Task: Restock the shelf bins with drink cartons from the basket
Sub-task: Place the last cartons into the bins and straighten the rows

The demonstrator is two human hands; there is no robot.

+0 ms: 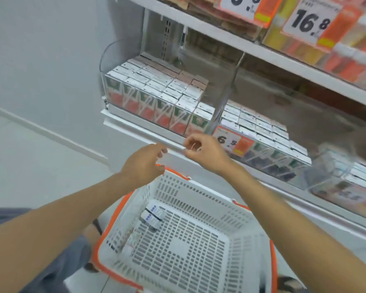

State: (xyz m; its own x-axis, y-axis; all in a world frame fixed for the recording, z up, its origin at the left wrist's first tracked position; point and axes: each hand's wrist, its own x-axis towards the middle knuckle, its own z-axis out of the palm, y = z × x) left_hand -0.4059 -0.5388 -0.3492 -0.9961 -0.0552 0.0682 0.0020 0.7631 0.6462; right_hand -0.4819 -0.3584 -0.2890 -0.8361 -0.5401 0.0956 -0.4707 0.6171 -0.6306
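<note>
A white basket (199, 199) with an orange rim sits low in front of me, below the shelf. Two small drink cartons (153, 216) lie on its floor near the far left corner. My left hand (143, 166) hovers over the basket's far rim, fingers loosely curled, holding nothing. My right hand (203, 152) is at the shelf's front edge, fingers curled; nothing shows in its grip. The left clear shelf bin (156, 98) is packed with red-and-green cartons. A second bin (266, 140) to its right holds rows of cartons.
A price tag reading 6.5 (232, 142) hangs on the shelf rail beside my right hand. An upper shelf (262, 49) carries orange and yellow packs and a 16.8 tag (311, 22). A bare wall and floor lie to the left.
</note>
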